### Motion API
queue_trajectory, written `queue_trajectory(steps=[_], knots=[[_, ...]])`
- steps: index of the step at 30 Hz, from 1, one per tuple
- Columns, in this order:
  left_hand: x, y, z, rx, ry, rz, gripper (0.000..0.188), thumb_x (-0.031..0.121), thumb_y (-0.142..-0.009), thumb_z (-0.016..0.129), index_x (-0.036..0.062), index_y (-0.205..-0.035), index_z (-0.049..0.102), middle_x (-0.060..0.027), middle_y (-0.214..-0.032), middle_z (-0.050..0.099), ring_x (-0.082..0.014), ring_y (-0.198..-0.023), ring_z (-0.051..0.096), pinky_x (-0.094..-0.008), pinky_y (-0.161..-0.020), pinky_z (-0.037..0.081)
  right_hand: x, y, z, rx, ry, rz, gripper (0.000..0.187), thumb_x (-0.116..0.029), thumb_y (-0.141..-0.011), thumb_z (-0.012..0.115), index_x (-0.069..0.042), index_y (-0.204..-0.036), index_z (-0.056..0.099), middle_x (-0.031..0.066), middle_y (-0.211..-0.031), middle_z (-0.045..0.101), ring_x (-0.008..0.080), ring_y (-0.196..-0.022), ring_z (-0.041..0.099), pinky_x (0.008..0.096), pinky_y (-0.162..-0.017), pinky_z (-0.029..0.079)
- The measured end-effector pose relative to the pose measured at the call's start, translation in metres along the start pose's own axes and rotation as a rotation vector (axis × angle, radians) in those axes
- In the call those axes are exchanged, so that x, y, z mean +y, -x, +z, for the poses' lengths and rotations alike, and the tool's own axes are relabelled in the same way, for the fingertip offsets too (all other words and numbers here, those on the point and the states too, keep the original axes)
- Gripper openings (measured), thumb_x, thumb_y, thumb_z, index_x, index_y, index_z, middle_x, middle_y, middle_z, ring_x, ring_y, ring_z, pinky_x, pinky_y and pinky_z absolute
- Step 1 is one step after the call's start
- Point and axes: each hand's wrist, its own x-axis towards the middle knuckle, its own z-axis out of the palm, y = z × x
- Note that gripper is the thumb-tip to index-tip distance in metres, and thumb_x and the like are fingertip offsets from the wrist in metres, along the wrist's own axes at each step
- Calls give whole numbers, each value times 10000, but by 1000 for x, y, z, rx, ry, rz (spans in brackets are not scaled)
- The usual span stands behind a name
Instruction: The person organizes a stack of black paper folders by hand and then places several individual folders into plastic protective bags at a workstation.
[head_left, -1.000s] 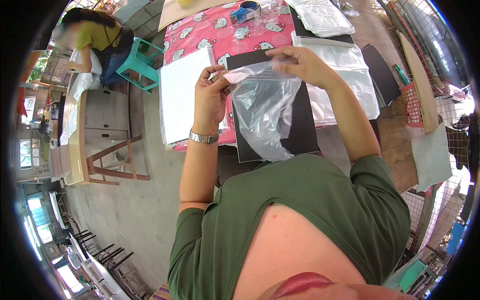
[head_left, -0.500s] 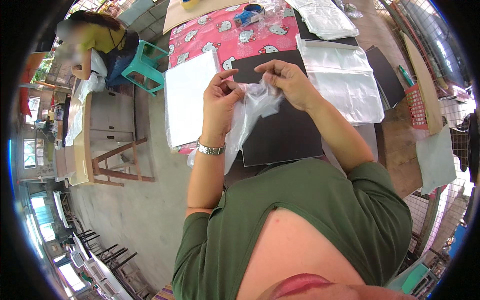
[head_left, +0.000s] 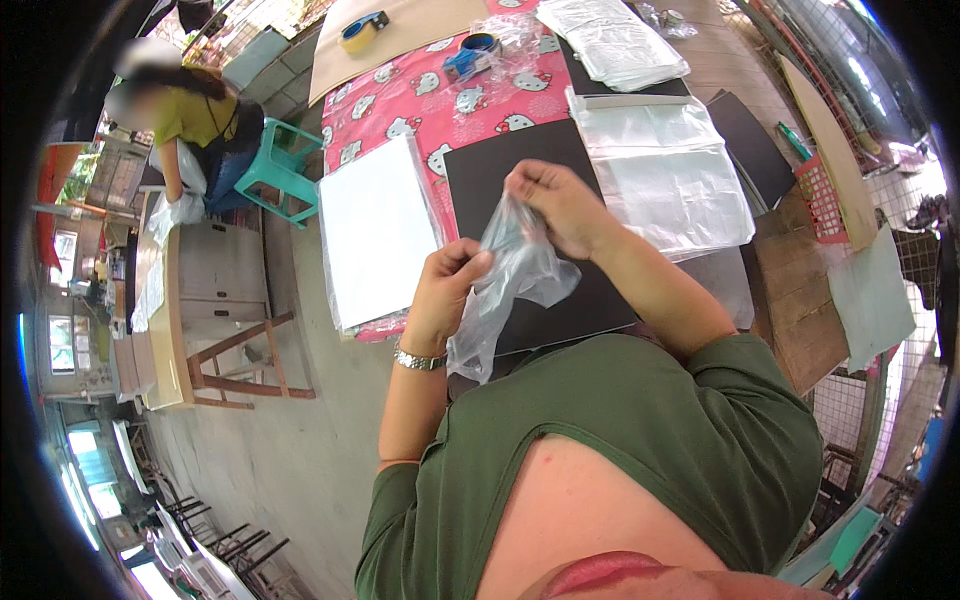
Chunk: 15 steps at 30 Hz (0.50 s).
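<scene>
A crumpled clear plastic bag hangs between my two hands, in front of me. My left hand, with a metal watch on its wrist, pinches one edge of it. Higher and farther right, my right hand grips another edge, fingers closed. Beneath the bag lies a black board, partly covered by bag and hands. To its left is a stack of white sheets in clear plastic. Right of the board rest flat clear plastic bags.
Two tape dispensers stand on the pink patterned cover. More plastic bags are piled at the far right. Beyond them are black boards and a red basket. At left, another person sits on a green stool.
My right hand has moved lower in the picture, and my left hand too. The bag is now stretched taller and spread between them. The other person has shifted on the stool.
</scene>
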Motion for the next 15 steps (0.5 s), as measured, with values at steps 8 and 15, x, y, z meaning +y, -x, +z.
queue_trajectory(steps=[8,15], knots=[[17,26,-39,229,606,-71,244,300,-965,435,90,-1029,541,-69,-828,630,-189,-715,623,-339,-645,547,-22,36,-40,-1170,395,199,258,-203,-820,678,13,-962,697,132,-853,688,170,-759,618,297,-702,454],[18,48,-63,-90,40,-79,432,271,-825,675,23,-1156,550,-50,-966,608,-126,-803,585,-298,-722,510,-44,48,-46,-202,-240,15,221,-208,-908,547,-48,-769,609,65,-738,595,159,-729,560,309,-684,456]])
